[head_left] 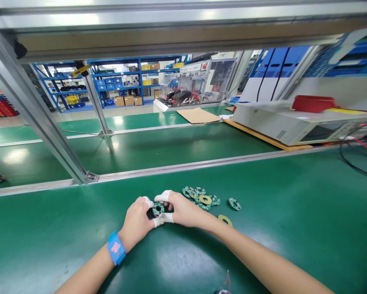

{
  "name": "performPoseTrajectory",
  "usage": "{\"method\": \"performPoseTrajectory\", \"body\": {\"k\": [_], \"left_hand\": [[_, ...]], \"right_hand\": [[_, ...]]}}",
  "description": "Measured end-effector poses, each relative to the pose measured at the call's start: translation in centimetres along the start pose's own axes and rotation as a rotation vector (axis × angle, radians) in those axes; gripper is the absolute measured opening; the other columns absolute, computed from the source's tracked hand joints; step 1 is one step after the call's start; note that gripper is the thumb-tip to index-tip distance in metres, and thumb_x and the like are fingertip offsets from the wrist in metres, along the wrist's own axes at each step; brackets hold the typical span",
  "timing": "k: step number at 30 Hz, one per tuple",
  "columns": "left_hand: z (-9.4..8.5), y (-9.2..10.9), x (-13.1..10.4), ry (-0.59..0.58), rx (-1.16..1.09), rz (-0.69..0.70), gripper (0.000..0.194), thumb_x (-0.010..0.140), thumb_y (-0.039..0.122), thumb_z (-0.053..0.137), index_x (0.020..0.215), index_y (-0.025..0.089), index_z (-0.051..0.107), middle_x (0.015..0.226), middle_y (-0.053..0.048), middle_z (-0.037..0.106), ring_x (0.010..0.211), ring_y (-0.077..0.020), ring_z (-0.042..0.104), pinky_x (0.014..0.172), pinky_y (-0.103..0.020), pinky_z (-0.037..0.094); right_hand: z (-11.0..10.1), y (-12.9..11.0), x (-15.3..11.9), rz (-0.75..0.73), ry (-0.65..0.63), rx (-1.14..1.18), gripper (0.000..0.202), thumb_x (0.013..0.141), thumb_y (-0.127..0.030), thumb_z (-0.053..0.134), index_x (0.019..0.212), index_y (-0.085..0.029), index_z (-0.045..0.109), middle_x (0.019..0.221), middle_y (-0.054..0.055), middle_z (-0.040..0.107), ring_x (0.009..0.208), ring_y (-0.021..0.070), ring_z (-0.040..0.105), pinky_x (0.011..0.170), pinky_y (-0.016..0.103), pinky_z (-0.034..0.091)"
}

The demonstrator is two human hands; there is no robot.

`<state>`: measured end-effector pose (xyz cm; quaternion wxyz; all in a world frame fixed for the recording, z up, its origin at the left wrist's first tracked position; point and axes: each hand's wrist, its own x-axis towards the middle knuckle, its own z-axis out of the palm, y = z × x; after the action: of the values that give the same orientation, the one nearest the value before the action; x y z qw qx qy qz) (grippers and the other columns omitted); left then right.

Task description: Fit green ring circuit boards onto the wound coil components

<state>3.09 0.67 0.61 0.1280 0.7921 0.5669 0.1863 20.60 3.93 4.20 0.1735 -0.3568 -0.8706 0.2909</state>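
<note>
A small ring-shaped green circuit board (158, 209) is held between my two hands, just above the green bench top. My left hand (138, 218) closes on its left and lower edge, with white finger cots on the fingertips and a blue wrist strap (116, 247) behind. From the other side, my right hand (182, 209) pinches the board, its thumb and forefinger also in white cots. Close by on the right lies a loose pile of similar ring boards (198, 197), one showing its yellow face. A single board (234, 203) and a yellow ring (225, 220) rest apart.
A grey instrument case (275, 122) with a red bin (314, 103) on top stands at the back right. Metal frame posts (45, 106) rise at the left. A small part with thin wires (224, 291) sits at the bottom edge. Cardboard (198, 115) lies farther back.
</note>
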Motion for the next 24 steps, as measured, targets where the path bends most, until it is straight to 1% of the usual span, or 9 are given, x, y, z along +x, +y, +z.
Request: {"method": "performPoseTrajectory", "body": {"k": [2,6,9,12,16,20,24], "left_hand": [[0.0,0.0,0.0,-0.001,0.001,0.003,0.030,0.073,0.046,0.066,0.078,0.017,0.061,0.082,-0.005,0.059,0.080,-0.0205,0.054,0.069,-0.029,0.042],[0.0,0.0,0.1,-0.005,-0.006,0.007,0.029,0.073,0.045,0.067,0.078,0.017,0.061,0.082,-0.005,0.060,0.080,-0.0207,0.054,0.068,-0.030,0.042],[-0.1,0.0,0.2,-0.017,-0.025,0.014,0.024,0.074,0.040,0.067,0.079,0.017,0.061,0.082,-0.005,0.060,0.080,-0.0204,0.054,0.068,-0.030,0.041],[-0.1,0.0,0.1,-0.018,-0.048,0.020,0.019,0.075,0.037,0.065,0.079,0.018,0.061,0.082,-0.004,0.060,0.080,-0.0200,0.054,0.068,-0.029,0.041],[-0.1,0.1,0.1,-0.018,-0.044,0.002,0.016,0.073,0.032,0.066,0.076,0.018,0.060,0.081,-0.004,0.059,0.079,-0.0198,0.054,0.068,-0.029,0.041],[0.0,0.2,0.1,-0.017,-0.046,-0.006,0.017,0.071,0.031,0.067,0.075,0.017,0.059,0.080,-0.004,0.058,0.078,-0.0198,0.053,0.068,-0.030,0.041],[0.0,0.1,0.1,-0.013,-0.049,0.005,0.018,0.072,0.033,0.065,0.077,0.017,0.058,0.082,-0.005,0.057,0.079,-0.0203,0.052,0.070,-0.031,0.042]], "right_hand": [[0.0,0.3,0.0,0.003,-0.009,0.075,0.034,0.068,-0.011,0.073,0.100,-0.017,0.064,0.086,0.001,0.059,0.070,0.0143,0.052,0.061,0.022,0.040],[0.4,0.6,-0.1,0.021,0.015,0.117,0.032,0.070,-0.012,0.071,0.101,-0.017,0.065,0.089,0.003,0.061,0.074,0.0162,0.055,0.064,0.023,0.044],[0.8,0.4,-0.1,0.045,0.061,0.093,0.026,0.071,-0.011,0.069,0.096,-0.016,0.066,0.087,0.003,0.061,0.070,0.0154,0.055,0.062,0.023,0.043],[1.1,0.3,-0.1,0.064,0.076,0.045,0.019,0.072,-0.014,0.069,0.090,-0.016,0.066,0.081,0.003,0.059,0.065,0.0141,0.053,0.058,0.022,0.041],[1.4,0.2,0.2,0.099,0.103,-0.005,0.020,0.069,-0.016,0.073,0.086,-0.014,0.063,0.075,0.001,0.054,0.064,0.0143,0.051,0.057,0.022,0.039],[1.6,-0.1,0.4,0.116,0.090,-0.018,0.018,0.068,-0.013,0.073,0.082,-0.014,0.061,0.077,0.001,0.052,0.063,0.0131,0.049,0.057,0.022,0.038],[1.5,-0.3,0.4,0.112,0.093,-0.022,0.019,0.069,-0.012,0.072,0.085,-0.014,0.062,0.076,0.000,0.051,0.064,0.0132,0.049,0.057,0.022,0.037]]}}
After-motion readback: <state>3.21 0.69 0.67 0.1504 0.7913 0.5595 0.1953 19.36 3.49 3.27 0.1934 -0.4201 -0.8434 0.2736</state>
